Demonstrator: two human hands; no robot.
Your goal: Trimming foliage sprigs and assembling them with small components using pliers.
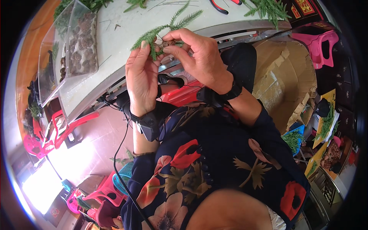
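Observation:
Over the near edge of the pale table, my left hand (142,78) pinches a green artificial pine sprig (155,33) between thumb and fingers. Its needled branches fan out toward the upper right. My right hand (197,53) is closed on a small brown pine cone (167,43), pressed against the sprig's middle by thumb and forefinger. The fingers partly cover the spot where cone and stem meet, so I cannot tell if they are joined. Both wrists wear black bands.
A clear plastic box (94,69) of brown pine cones stands at the table's left. Red-handled pliers (219,7) and more green sprigs (268,9) lie along the far side of the table (126,23). An opened cardboard box (285,76) is on my right, near a pink stool (318,46).

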